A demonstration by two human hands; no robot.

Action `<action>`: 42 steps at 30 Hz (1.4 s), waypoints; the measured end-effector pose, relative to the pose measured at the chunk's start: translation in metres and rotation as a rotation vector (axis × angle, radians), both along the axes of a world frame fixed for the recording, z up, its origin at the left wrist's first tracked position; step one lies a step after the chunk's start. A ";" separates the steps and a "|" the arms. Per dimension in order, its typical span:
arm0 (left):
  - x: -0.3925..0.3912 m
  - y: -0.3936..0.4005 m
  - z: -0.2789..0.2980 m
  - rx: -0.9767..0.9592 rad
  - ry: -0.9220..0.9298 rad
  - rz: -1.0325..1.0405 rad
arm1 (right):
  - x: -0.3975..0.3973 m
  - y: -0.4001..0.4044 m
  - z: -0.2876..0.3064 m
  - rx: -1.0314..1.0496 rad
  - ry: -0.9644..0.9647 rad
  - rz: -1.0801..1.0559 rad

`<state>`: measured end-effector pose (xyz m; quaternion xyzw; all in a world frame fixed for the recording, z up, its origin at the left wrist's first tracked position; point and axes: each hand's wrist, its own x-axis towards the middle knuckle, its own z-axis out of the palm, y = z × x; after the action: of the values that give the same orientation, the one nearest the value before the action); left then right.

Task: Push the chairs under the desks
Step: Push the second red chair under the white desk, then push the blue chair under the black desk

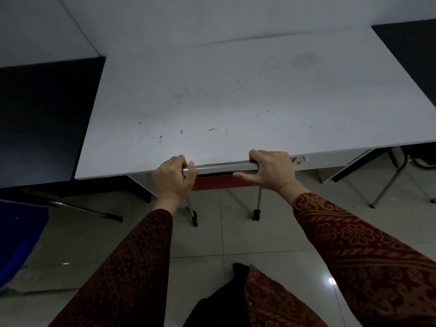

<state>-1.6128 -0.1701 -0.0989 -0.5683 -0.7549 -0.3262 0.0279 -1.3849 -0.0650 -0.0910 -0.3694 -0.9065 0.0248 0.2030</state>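
A white desk [236, 95] fills the middle of the view. A chair with a chrome top bar [224, 166] and a red backrest [221, 182] stands tucked against the desk's front edge, its seat hidden beneath the top. Two chrome back legs [258, 204] reach the tiled floor. My left hand [173, 178] is wrapped around the left end of the bar. My right hand [271, 172] grips the right end, thumb stretched along the underside.
A dark desk [40, 119] adjoins on the left, another dark surface [410, 48] at the far right. A second chrome-legged chair [398, 175] sits under the right side. A blue object [18, 234] lies at the left on the floor. White wall behind.
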 end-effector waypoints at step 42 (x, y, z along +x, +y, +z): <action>-0.454 -0.439 0.056 0.240 -0.308 0.887 | -0.647 -0.326 0.033 -0.271 -0.164 1.041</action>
<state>-2.0667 -0.6087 -0.0433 -0.1295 -0.8768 -0.4480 0.1173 -2.0321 -0.3909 -0.0578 0.1046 -0.9712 0.2099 0.0429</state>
